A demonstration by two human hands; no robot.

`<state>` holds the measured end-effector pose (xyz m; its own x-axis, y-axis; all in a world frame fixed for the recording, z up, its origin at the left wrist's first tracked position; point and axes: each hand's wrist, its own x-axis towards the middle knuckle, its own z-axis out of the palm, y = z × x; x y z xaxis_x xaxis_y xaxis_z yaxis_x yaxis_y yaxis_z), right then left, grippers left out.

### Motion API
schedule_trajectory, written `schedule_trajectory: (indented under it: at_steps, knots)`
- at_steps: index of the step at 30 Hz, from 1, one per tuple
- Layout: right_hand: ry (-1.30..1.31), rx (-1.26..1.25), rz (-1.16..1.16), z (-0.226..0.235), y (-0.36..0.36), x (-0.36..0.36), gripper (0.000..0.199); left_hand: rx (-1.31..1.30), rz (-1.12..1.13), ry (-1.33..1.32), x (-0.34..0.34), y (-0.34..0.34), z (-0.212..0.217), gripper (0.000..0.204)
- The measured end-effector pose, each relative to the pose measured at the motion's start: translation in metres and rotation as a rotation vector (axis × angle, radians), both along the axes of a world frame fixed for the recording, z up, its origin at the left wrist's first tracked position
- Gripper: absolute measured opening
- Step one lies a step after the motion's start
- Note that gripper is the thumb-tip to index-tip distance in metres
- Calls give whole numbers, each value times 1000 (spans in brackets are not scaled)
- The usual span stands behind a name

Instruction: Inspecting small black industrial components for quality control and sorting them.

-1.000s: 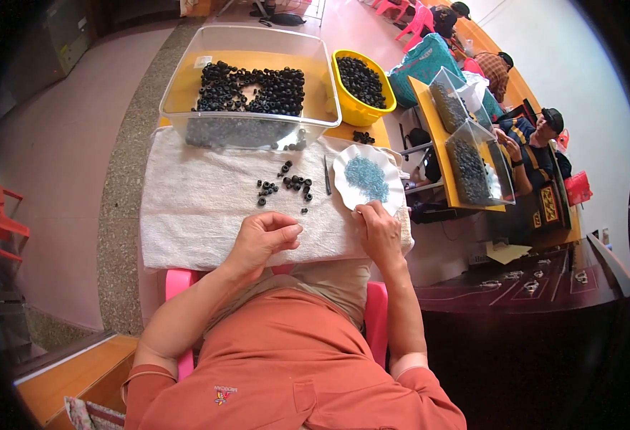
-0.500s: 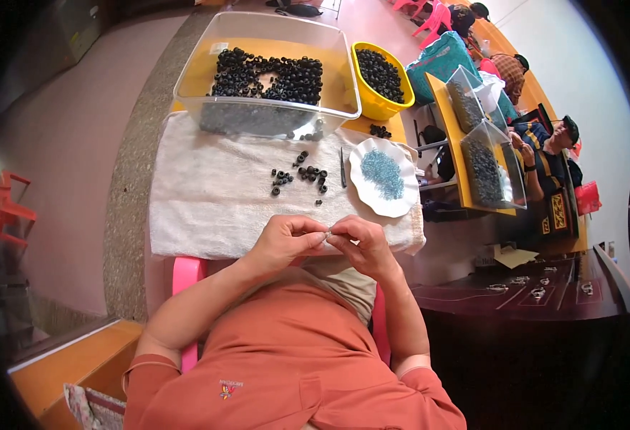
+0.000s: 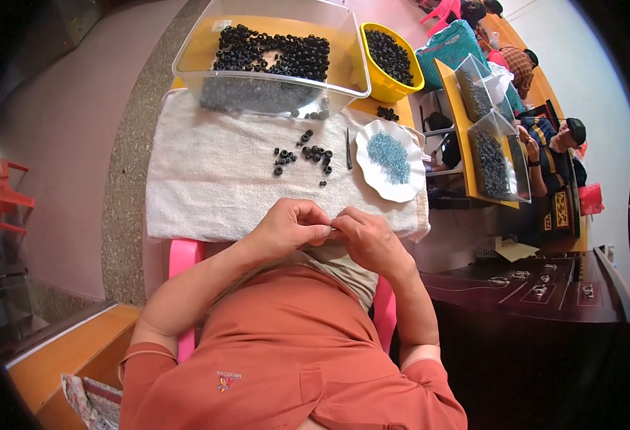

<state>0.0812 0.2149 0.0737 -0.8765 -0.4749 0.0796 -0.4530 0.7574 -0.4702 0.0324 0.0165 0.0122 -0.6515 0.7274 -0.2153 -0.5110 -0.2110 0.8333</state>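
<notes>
A tiny piece, too small to make out, appears pinched where the two hands meet at the near edge of the white towel (image 3: 214,179), just above the person's lap. The left hand (image 3: 290,226) curls its fingers (image 3: 313,213) closed toward the right hand (image 3: 368,240), whose fingertips (image 3: 343,218) press against them; both look closed on something very small, though what it is cannot be told. It reads as a fitting or joining step, probably one of the small black rings (image 3: 304,154) being worked on by hand, and the next move would seem to call for a fine, steady pinch and a short reach forward. The loose rings lie in a scatter mid-towel, with slim tweezers (image 3: 348,147) beside them and a scalloped white dish (image 3: 392,159) of pale blue beads at the right. Beyond stand a clear bin (image 3: 193,68) and a yellow bowl (image 3: 376,82), both holding black rings. The bare towel at left gives open room; its right edge lies close to the dish.
</notes>
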Motion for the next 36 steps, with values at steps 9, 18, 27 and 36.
schedule_trajectory:
  at_steps: [9, 18, 27, 36]
  knots:
    - [112, 32, 56, 2, -3, 7, 20, 52, -46, -72, -3, -5, 0, 9]
    - [197, -329, -53, -14, -9, 11, 12, 173, -61, -238, -3, -7, 5, 11]
    - [-260, -822, -246, -34, -7, 16, 11, 176, -70, -264, -3, -7, 9, 9]
    - [-343, -900, -301, -39, -7, 13, 10, 146, -38, -266, -2, -6, 10, 11]
